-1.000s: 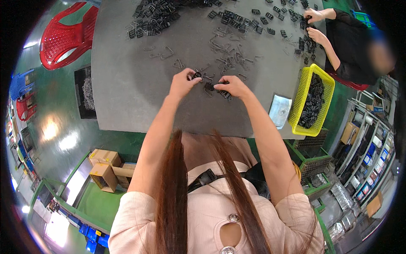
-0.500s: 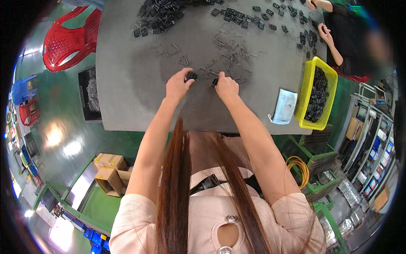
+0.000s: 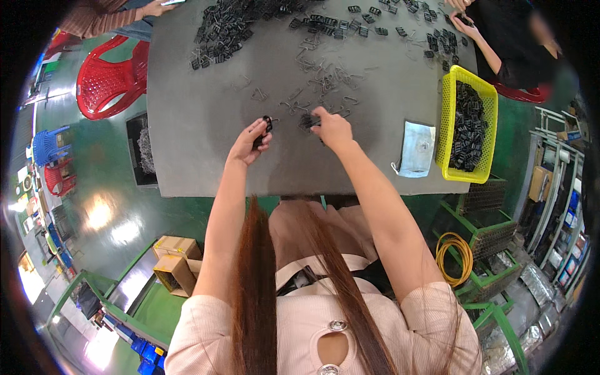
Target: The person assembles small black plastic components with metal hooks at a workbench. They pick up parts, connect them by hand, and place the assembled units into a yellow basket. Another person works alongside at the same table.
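Observation:
My left hand (image 3: 249,142) is turned partly palm up, its fingers closed round a small black slotted plastic part (image 3: 267,124). A thin bit sticks out from that part's side. To the right, the fingers of my right hand (image 3: 332,128) pinch another dark slotted part (image 3: 307,122), which is blurred. The two hands are apart, low over the grey table (image 3: 206,159). Just beyond them lie thin bent wire pieces (image 3: 325,81), scattered loosely.
A big heap of black parts (image 3: 219,34) lies at the far left. At the right stand a yellow basket (image 3: 445,125) of black parts and a blue face mask (image 3: 417,150). A co-worker's hands (image 3: 464,25) hold something far right; another person's hand (image 3: 156,7) shows far left.
My left hand has moved left and nearer to me, turning its palm up. My right hand has shifted slightly. The view has tilted, and another person's arm has appeared at the far left.

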A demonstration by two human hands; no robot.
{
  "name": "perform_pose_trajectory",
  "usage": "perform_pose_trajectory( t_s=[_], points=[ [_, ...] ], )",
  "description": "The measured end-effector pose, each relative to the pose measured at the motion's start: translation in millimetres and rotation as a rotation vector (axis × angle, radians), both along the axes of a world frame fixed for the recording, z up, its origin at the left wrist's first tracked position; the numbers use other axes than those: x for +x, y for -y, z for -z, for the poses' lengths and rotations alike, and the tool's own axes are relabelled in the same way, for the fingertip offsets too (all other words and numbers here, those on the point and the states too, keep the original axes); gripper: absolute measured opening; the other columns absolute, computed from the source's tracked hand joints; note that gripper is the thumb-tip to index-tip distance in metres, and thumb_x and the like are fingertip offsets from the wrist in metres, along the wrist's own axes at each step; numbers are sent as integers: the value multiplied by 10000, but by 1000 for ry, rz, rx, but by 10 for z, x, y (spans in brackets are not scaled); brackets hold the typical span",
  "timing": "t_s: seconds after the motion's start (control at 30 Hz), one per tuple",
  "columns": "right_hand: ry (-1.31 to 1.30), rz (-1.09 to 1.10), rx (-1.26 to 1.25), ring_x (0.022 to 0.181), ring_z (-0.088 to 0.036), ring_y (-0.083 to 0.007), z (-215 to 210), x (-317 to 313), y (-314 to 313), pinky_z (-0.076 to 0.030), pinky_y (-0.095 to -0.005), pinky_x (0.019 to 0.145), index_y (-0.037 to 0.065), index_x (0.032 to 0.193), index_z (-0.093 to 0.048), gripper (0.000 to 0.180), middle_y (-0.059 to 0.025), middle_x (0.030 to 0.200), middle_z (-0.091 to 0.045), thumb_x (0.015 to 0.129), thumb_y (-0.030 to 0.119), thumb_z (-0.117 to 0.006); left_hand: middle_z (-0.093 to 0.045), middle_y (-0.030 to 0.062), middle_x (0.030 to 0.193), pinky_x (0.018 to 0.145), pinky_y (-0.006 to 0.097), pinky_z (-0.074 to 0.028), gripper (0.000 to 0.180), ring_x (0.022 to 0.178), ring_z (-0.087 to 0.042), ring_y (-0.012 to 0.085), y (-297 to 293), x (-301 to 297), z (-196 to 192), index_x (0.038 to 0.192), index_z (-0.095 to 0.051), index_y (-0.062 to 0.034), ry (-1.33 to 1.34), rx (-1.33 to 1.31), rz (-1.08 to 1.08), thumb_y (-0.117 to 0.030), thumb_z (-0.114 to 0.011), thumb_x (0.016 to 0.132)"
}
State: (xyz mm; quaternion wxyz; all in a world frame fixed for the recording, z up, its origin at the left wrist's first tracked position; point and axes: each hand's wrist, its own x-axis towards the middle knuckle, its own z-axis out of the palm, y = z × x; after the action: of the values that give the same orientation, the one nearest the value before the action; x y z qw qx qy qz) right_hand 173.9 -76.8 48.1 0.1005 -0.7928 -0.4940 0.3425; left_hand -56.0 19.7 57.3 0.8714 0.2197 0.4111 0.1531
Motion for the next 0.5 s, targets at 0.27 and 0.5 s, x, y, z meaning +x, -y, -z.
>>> perform_pose_trajectory(
  t_s=[0.27,0.5],
  points=[
    [-135,-36,19,855,-638,-316,135,82,-90,-494,-413,744,116,1023,-600,289,-112,903,-667,768,232,-670,-563,-5,905,489,191,-325,254,682,-437,76,571,101,-252,1060,-545,-83,82,-49,-122,-196,-651,860],
    [-449,291,154,832,-634,-203,-225,1526,808,-484,-325,749,54,928,-673,292,-106,897,-675,710,238,-731,-573,-8,960,654,233,-400,365,754,-468,66,831,1736,-341,1128,-558,-86,-218,139,325,-278,-668,838]
  ],
)
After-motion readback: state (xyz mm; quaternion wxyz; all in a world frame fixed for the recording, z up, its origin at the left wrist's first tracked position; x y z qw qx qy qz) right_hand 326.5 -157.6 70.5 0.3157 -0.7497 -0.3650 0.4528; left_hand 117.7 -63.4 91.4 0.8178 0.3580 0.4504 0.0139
